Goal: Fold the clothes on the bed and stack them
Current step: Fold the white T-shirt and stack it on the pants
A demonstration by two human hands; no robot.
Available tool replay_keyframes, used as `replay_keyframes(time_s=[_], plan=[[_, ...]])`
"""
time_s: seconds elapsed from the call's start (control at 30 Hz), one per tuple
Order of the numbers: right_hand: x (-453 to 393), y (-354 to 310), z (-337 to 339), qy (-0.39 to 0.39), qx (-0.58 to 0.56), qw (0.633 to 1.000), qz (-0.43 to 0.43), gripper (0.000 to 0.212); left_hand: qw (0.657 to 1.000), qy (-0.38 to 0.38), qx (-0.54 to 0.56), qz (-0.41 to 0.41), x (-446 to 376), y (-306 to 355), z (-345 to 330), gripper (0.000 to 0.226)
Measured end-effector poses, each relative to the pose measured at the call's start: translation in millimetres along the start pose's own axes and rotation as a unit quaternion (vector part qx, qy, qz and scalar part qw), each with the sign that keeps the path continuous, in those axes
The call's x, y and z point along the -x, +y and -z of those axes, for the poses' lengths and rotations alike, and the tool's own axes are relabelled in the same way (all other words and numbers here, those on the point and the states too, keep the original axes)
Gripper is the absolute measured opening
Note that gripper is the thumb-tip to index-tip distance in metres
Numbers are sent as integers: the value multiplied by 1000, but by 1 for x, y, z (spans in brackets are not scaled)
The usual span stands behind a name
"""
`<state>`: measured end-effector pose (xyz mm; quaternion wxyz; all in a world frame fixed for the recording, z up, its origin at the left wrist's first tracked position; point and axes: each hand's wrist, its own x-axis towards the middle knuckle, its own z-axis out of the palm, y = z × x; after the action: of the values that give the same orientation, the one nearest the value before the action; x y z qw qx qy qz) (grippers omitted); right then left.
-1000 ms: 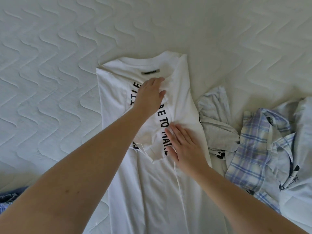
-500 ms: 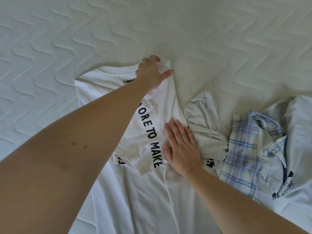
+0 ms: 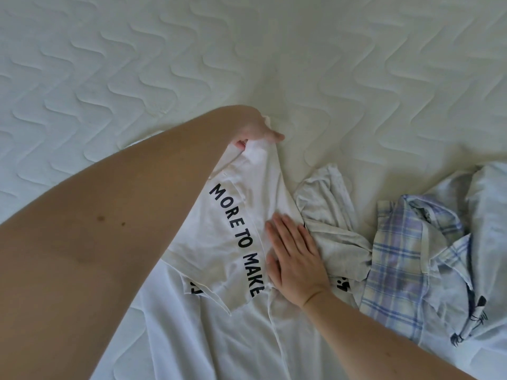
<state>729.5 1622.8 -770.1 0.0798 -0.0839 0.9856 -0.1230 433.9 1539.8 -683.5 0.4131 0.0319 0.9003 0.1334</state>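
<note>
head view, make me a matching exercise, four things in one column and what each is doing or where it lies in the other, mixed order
Things:
1. left hand
2. right hand
3. plaid shirt
4. white tee

States:
A. lies crumpled at the right of the bed
B. presses flat on the tee
C. grips the tee's top edge
D. bears black lettering

Pairs: 1-C, 2-B, 3-A, 4-D

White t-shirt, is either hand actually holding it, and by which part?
The left hand grips the white t-shirt at its top edge, near the collar. The right hand only presses flat on it.
</note>
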Motion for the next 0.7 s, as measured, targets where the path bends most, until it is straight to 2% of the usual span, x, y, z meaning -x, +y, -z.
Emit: replay_keyframes(time_s=[0.07, 0.13, 0.2, 0.3, 0.43, 0.53, 0.6, 0.7], plan=[[-1, 0, 1, 3, -2, 1000, 0, 62, 999, -14, -44, -17, 0, 3, -1, 78], [0, 1, 2, 7, -6, 1000, 1, 60, 998, 22, -38, -44, -3, 4, -3, 60], [2, 1, 1, 17, -13, 1000, -11, 59, 995, 48, 62, -56, -9, -3, -9, 50], [5, 3, -2, 51, -36, 996, -56, 60, 968, 49, 248, -9, -15, -13, -22, 41], [3, 4, -4, 52, -39, 996, -66, 62, 956, 79, 281, -13, -25, -11, -30, 38], [3, 3, -4, 40, -39, 996, -71, 64, 952, 104, 277, -75, -24, -8, -30, 29], [3, 4, -5, 36, -34, 996, -77, 65, 950, 116, 270, -103, -21, -9, -31, 43], [3, 3, -4, 32, -24, 996, -78, 66, 916, 118, 368, -111, -17, -16, -32, 52]])
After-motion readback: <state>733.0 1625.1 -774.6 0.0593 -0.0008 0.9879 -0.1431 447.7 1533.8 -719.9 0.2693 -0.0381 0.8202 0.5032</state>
